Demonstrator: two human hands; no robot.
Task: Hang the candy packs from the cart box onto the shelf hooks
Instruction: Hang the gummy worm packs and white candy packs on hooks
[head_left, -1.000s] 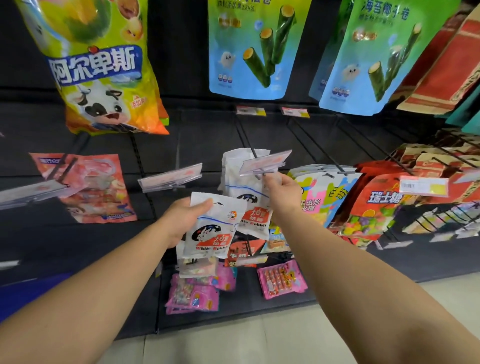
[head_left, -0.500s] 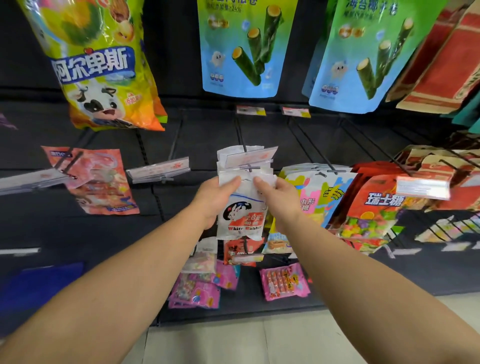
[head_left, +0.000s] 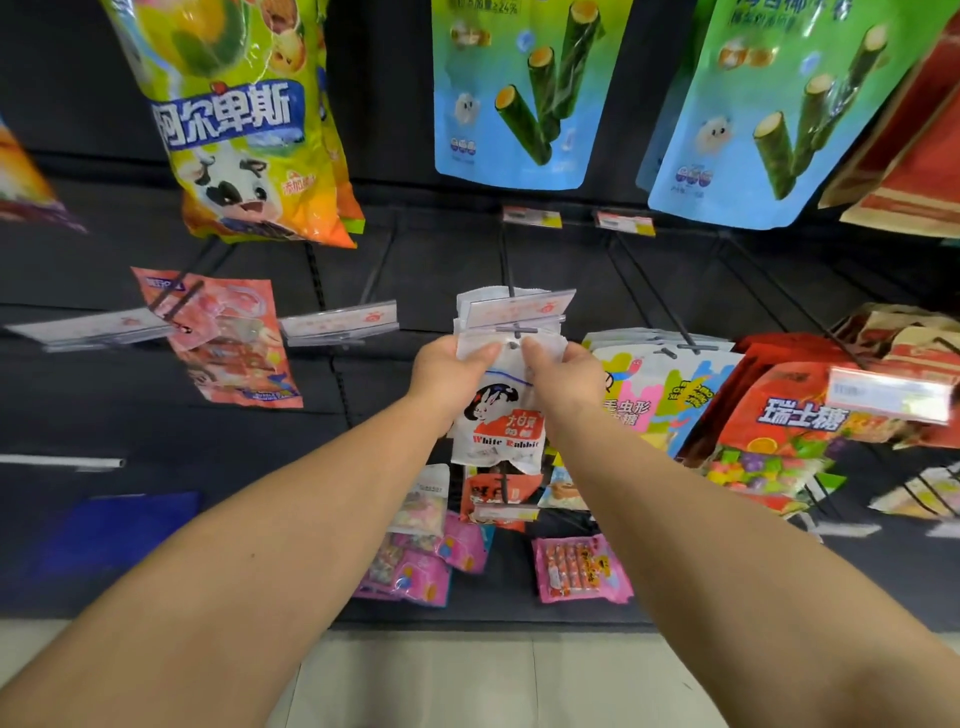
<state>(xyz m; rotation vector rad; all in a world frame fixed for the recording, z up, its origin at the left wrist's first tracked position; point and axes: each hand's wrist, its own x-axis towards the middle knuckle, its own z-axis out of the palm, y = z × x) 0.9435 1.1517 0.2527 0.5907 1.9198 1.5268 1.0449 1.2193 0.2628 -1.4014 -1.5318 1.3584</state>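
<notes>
A white White Rabbit candy pack with a rabbit logo hangs between my hands at the centre of the dark shelf wall. My left hand pinches its upper left corner and my right hand pinches its upper right corner. The pack's top edge is at the tip of a shelf hook, just below that hook's clear price tag holder. More white packs sit behind it on the same hook. The cart box is out of view.
An empty hook with a price tag holder juts out to the left, a pink pack beyond it. Colourful candy packs and red packs hang right. Large bags hang above, small pink packs below.
My left hand has carried the White Rabbit pack up and to the right to the hook, and my right hand has taken hold of its other top corner.
</notes>
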